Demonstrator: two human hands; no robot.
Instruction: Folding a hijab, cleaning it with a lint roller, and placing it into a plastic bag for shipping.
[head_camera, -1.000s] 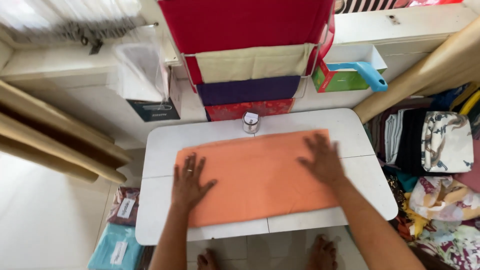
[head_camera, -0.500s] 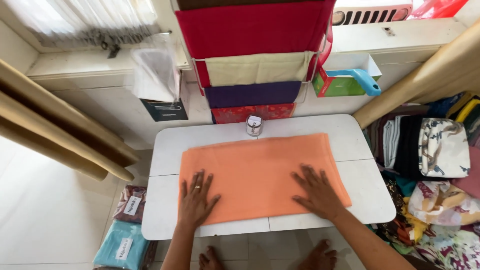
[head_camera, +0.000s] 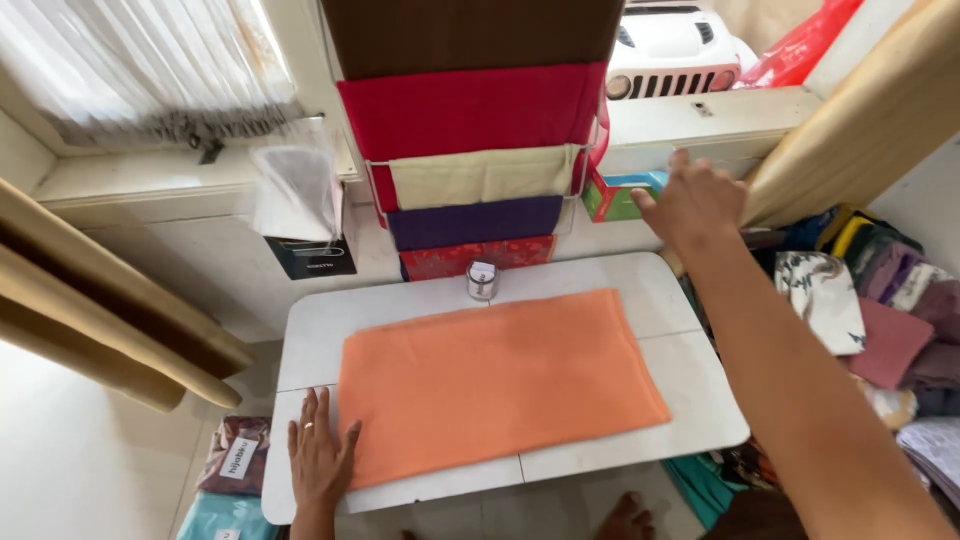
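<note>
Orange cloth (head_camera: 500, 385) lies flat and spread out on the white table (head_camera: 690, 390), covering most of the middle, long side running left to right, slightly skewed to the table edges. Left hand (head_camera: 320, 460) is flat, palm down, fingers spread, open and gripping nothing; it rests on the table's near left corner with fingertips at the cloth's near left edge, ring visible on 1 finger. Right hand (head_camera: 695, 205) is lifted off the table, open with fingers loosely extended, holding nothing, up past the table's far right corner, near the green tissue box (head_camera: 612, 197) and the white ledge (head_camera: 690, 120). Cannot tell if it touches either.

Small metal-topped jar (head_camera: 482, 280) stands upright at the far table edge, just beside the cloth's far edge. Behind it a wire rack (head_camera: 480, 180) hangs folded fabrics in 5 bands: brown, red, cream, purple, red patterned. Clear plastic bags (head_camera: 295, 190) hang left of the rack. Pile of folded fabrics (head_camera: 870, 300) sits right of the table. Packaged items (head_camera: 235, 455) on the floor at lower left.
</note>
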